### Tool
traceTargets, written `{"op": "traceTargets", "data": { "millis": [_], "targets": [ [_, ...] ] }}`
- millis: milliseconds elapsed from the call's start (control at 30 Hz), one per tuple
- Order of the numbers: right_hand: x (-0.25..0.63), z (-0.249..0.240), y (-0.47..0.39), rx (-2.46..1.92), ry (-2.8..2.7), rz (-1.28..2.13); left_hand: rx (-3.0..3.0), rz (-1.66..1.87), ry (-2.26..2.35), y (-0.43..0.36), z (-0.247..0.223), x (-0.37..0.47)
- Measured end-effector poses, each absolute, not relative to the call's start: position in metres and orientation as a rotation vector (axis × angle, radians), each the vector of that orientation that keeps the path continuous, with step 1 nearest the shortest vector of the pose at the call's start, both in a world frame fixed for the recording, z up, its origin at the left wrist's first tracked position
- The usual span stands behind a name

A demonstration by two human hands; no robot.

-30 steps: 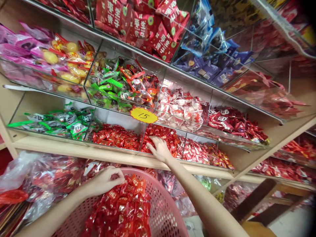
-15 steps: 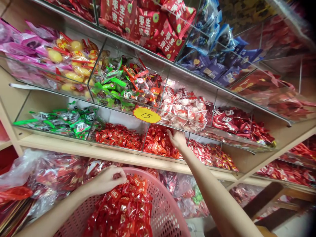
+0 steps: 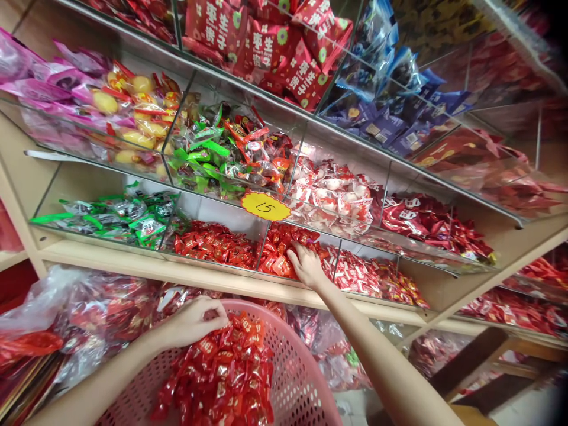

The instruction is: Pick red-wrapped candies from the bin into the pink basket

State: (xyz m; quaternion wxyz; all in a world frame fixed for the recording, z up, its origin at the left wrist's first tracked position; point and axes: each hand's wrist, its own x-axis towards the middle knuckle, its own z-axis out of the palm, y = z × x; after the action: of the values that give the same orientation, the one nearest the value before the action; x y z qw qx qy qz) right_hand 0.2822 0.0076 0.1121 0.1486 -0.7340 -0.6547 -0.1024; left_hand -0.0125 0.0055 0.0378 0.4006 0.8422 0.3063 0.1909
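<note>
My left hand [image 3: 197,319] is closed at the near-left rim of a pink plastic basket [image 3: 306,361], its fingers curled round the edge. The basket holds a heap of red wrapped candies [image 3: 226,378]. My right hand [image 3: 305,265] reaches into a lower shelf bin and rests on red wrapped candies [image 3: 279,242], its fingers apart and their tips partly hidden among the wrappers.
A yellow price tag [image 3: 265,206] marked 15 hangs above the bins. Clear dividers separate green-wrapped candies [image 3: 146,222], red candies [image 3: 217,245] and white-red candies [image 3: 359,272]. Plastic bags [image 3: 102,307] lie below the shelf; a wooden stool [image 3: 483,361] stands at right.
My right hand has moved slightly left and nearer to me over the red candies, from the bin's right side. My left hand stays at the basket rim.
</note>
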Motion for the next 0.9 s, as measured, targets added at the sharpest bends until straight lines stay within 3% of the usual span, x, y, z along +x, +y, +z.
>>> {"op": "traceTargets", "data": {
  "millis": [200, 367, 500, 633, 900],
  "targets": [
    [0.272, 0.121, -0.008, -1.966, -1.995, -0.464, 2.145, 0.500, 0.793, 0.004, 0.036, -0.012],
    [0.243, 0.144, -0.012, -1.572, -2.466, -0.536, 2.137, 0.513, 0.778, 0.006, 0.034, -0.012],
    [0.226, 0.143, -0.006, -1.578, -2.637, -0.599, 2.140, 0.502, 0.776, 0.006, 0.034, -0.012],
    [0.228, 0.142, -0.001, -1.646, -2.611, -0.639, 2.178, 0.503, 0.783, 0.007, 0.033, -0.014],
    [0.229, 0.152, -0.045, -1.558, -2.140, -0.364, 2.150, 0.498, 0.761, 0.007, 0.035, -0.016]
  ]
}}
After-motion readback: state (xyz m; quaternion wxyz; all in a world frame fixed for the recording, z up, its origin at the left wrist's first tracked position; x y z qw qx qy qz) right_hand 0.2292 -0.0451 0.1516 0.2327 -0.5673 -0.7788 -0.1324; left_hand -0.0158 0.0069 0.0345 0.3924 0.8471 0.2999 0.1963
